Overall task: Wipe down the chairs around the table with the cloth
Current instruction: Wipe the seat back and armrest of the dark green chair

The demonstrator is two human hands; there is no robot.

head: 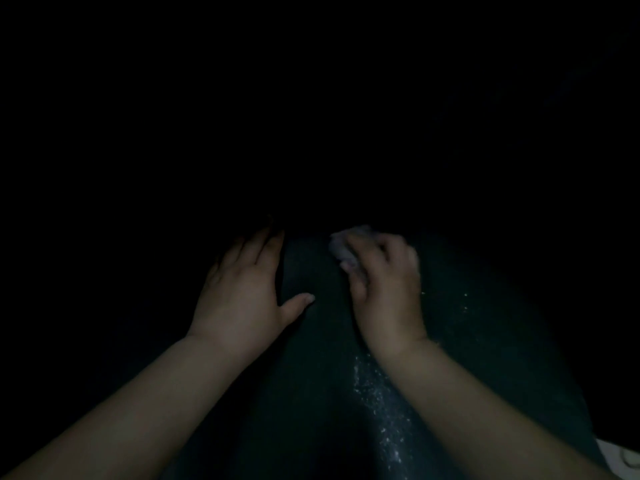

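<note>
Pale cloth (346, 245) bunched in right hand (388, 289); left hand (242, 296) flat, fingers straight, on dark chair (311, 375). Best wipe toward far edge, pressing evenly.

near-total darkness; pale patch (620, 455), lower right corner

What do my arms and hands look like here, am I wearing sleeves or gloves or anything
Both forearms are bare up to the frame edge, no sleeves in view. The left hand and right hand wear no gloves, and no ring, watch or bracelet shows. The picture is very dark, so small details could be missed.
</note>
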